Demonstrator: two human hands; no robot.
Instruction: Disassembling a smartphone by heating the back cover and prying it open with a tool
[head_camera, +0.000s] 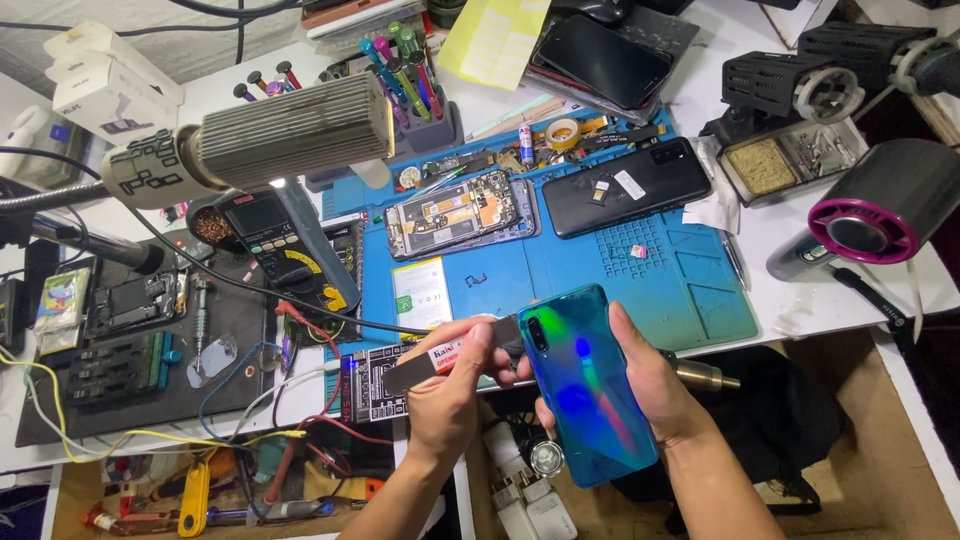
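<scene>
My right hand grips a smartphone with a glossy blue-green back, held face down and tilted in front of the bench edge. In my left hand is a thin flat metal opening tool with a red-and-white label, pinched between thumb and fingers. Its tip sits at the phone's left edge near the camera. On the blue work mat behind lie an opened phone with its boards exposed, a black phone back up, and a white-and-green battery.
A ribbed lamp head on a gooseneck hangs over the left. A multimeter and a black mat with parts lie left. Screwdrivers stand in a holder. A soldering stand and a cylinder with a pink ring stand right.
</scene>
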